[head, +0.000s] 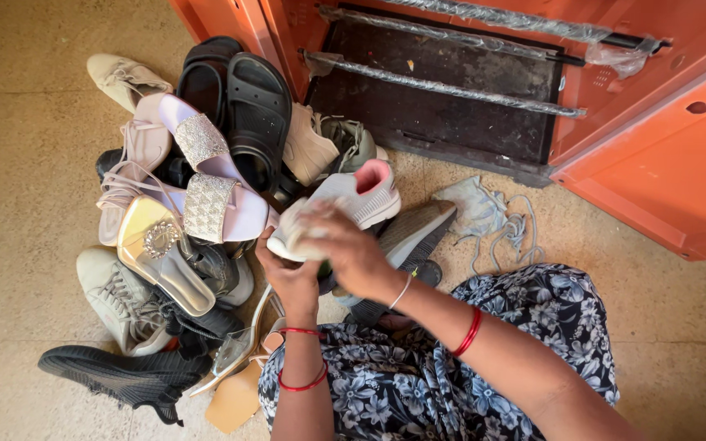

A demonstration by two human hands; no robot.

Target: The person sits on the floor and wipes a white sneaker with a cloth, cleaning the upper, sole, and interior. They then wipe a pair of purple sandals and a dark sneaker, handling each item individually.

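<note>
Grey knit sneaker [351, 198]: toe end hidden under the right hand [349, 249] and a pale cloth [297, 224] (the cloth's outline is blurred); underside covered by the left hand [289, 276]. Dark grey shoe [410, 237]: only the sole and one side show, the rest behind the right wrist. Clear-strapped heeled sandal [234, 351]: rear part tucked under the floral garment [418, 384]. Black shoe [175, 170] at the heap's middle: mostly buried under the lilac sandals [206, 175]. Orange cabinet [663, 147]: cut off by the top and right edges. Both forearms: cut off by the bottom edge.
</note>
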